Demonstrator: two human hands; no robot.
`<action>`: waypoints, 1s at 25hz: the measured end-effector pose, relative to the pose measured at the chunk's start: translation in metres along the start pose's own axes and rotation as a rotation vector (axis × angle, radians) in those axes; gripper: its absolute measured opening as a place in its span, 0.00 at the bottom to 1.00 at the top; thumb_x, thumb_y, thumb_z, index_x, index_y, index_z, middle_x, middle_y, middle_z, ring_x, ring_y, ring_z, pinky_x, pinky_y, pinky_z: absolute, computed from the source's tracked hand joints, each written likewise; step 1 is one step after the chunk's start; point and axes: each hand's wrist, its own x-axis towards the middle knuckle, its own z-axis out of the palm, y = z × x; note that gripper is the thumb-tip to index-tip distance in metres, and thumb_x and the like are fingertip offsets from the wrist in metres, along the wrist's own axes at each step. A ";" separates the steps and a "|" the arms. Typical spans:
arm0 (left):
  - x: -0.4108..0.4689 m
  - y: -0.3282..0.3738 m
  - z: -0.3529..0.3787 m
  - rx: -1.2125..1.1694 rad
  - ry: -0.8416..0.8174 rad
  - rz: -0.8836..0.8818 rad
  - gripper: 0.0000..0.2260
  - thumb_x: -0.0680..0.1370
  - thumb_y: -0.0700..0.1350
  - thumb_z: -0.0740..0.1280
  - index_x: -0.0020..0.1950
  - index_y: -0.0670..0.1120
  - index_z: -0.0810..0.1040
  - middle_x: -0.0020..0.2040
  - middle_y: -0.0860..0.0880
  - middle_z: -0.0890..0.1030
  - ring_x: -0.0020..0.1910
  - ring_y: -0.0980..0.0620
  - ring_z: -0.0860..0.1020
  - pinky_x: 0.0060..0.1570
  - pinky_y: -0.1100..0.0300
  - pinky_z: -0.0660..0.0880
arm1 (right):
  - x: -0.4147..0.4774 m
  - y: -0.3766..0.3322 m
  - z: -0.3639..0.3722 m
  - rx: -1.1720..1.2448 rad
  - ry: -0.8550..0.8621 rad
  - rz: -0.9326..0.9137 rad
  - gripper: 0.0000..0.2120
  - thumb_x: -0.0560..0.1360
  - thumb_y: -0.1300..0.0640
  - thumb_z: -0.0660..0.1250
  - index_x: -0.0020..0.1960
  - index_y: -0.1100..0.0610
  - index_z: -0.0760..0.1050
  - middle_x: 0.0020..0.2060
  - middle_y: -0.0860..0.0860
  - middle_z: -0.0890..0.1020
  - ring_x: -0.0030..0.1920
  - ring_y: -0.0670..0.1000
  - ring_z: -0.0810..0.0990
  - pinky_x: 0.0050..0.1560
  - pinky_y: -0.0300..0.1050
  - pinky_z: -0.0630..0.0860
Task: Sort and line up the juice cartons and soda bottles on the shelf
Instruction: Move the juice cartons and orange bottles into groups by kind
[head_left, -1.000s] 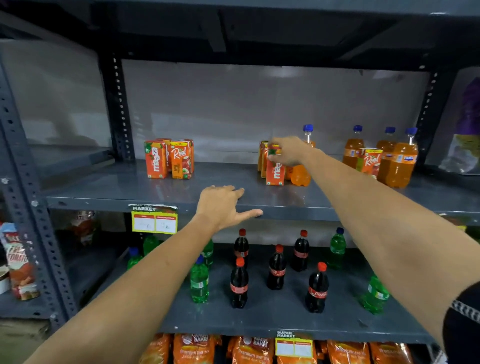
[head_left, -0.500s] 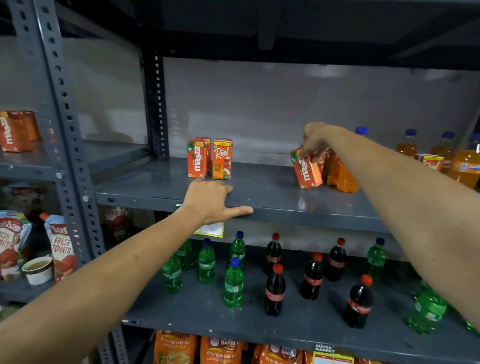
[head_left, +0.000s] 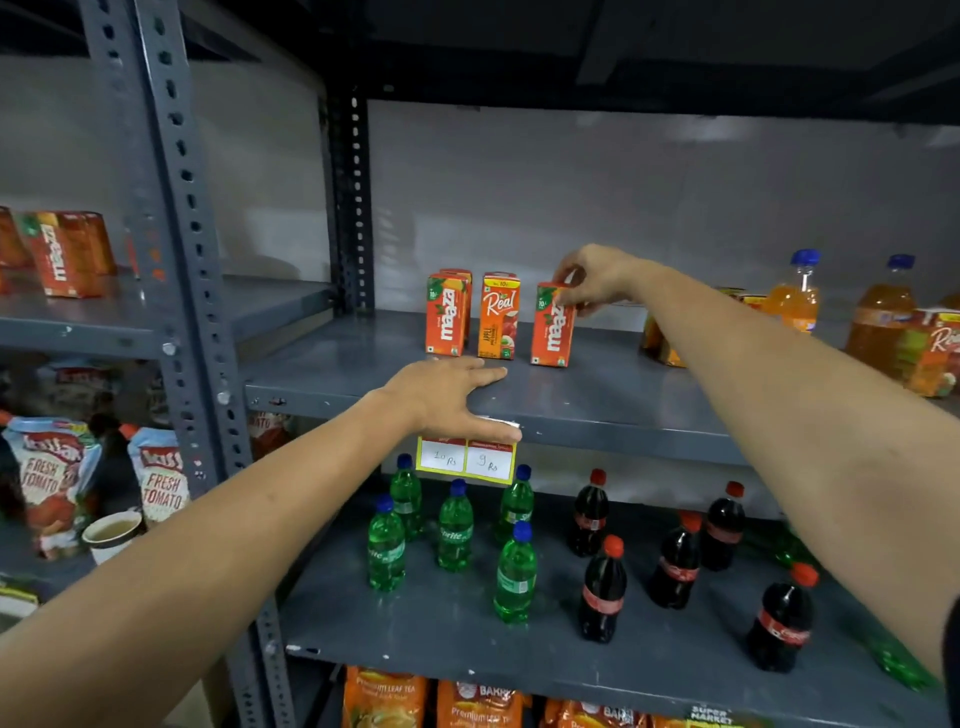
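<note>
The right hand (head_left: 597, 278) gripped the top of a Maaza carton (head_left: 552, 326) — fingers pinched closed on its upper back corner — while the carton stood upright on the upper shelf (head_left: 597, 395), towards its left end and set back from the front edge. Just left of it stood a Real apple carton (head_left: 498, 317), and left of that another Maaza pair (head_left: 448, 317), one behind the other; the three fronts made a short row with small gaps between them.

The left hand (head_left: 447, 397) lay flat on the front edge of that same shelf, fingers spread open and holding nothing, the thumb lying over the lip just above a yellow price tag (head_left: 466, 460).

Farther right on the upper shelf stood orange soda bottles (head_left: 795, 296) with blue caps, with more cartons (head_left: 935, 348) mixed among them — partly hidden by the right forearm.

On the lower shelf (head_left: 441, 629), green Sprite bottles (head_left: 456, 530) clustered towards the left and dark cola bottles (head_left: 602, 592) with red caps were scattered to the right, none in a straight row. A green bottle (head_left: 901, 660) lay near the right end.
</note>
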 end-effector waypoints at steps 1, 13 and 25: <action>0.001 0.000 0.000 -0.019 -0.017 0.004 0.44 0.67 0.75 0.57 0.78 0.57 0.53 0.79 0.52 0.55 0.77 0.50 0.55 0.73 0.49 0.57 | 0.002 0.000 -0.002 -0.029 -0.022 0.009 0.21 0.73 0.59 0.70 0.64 0.61 0.71 0.60 0.61 0.77 0.56 0.58 0.79 0.49 0.50 0.80; 0.004 -0.005 0.003 -0.017 0.043 0.050 0.42 0.68 0.75 0.56 0.77 0.56 0.57 0.78 0.52 0.59 0.75 0.49 0.61 0.70 0.48 0.61 | 0.024 -0.056 0.022 -0.314 0.047 -0.111 0.23 0.73 0.50 0.69 0.64 0.59 0.73 0.61 0.56 0.78 0.59 0.56 0.78 0.59 0.49 0.76; 0.000 0.011 0.012 0.069 0.172 -0.031 0.52 0.57 0.82 0.43 0.73 0.55 0.64 0.70 0.56 0.70 0.67 0.52 0.71 0.57 0.49 0.72 | -0.049 0.009 -0.030 -0.097 -0.053 -0.288 0.18 0.72 0.56 0.71 0.59 0.64 0.77 0.55 0.57 0.83 0.54 0.51 0.81 0.60 0.47 0.76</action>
